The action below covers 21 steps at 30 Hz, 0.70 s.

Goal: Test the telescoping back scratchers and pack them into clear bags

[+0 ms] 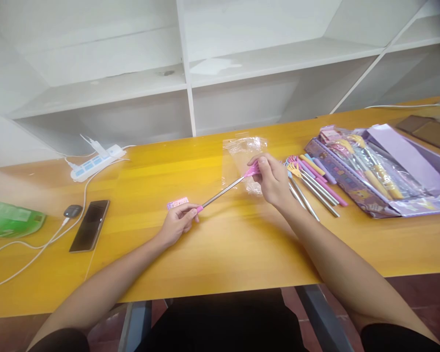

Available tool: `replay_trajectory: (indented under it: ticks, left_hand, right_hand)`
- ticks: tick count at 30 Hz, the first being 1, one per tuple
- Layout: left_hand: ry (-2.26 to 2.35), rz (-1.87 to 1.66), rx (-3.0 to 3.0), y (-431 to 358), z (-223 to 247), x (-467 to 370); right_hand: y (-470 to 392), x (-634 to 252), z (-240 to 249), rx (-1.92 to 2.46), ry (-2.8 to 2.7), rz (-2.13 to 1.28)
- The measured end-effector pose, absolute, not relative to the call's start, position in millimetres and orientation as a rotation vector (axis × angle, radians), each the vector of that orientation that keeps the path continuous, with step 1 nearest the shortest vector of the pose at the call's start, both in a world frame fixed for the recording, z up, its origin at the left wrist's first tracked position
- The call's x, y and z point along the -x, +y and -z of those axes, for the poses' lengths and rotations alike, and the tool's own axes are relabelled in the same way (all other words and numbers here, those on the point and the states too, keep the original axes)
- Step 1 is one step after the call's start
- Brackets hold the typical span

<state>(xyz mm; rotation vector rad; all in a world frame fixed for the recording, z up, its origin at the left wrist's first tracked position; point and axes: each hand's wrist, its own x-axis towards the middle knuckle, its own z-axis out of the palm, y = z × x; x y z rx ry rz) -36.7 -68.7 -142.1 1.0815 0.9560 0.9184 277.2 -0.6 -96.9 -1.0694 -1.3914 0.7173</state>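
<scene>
Pink-headed back scratcher (223, 192) held slantwise between two hands over the yellow table (190, 266).
On my feed the left hand (178, 224) pinches its pink lower end, while the right hand (273, 180) has fingers closed on the pink head. I see a clear plastic bag (238, 155) beyond the right hand, metal rods and coloured tubes (319, 194) beside it, then a purple box (352, 185); a small card (177, 202) lies by the left hand.
</scene>
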Motion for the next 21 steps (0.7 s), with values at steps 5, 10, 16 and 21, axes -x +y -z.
replay_trajectory:
  ticks: [5, 10, 16, 21]
  left_hand:
    - [0.976, -0.911, -1.101, -69.9, 140.7, 37.1]
    - [0.981, -0.918, -1.096, -70.3, 142.6, 37.6]
    - [0.975, -0.924, -1.09, -70.7, 143.2, 36.5]
    - [0.972, -0.914, -1.097, -70.3, 142.0, 36.5]
  right_hand:
    - [-5.7, -273.8, 96.7, 1.066, -1.485, -0.646]
    - [-6.1, -270.2, 99.1, 1.104, -1.5, -0.602]
    - [-8.7, -268.0, 101.4, 1.172, -1.505, -0.514]
    - [-8.7, -267.2, 104.0, 1.213, -1.506, -0.488]
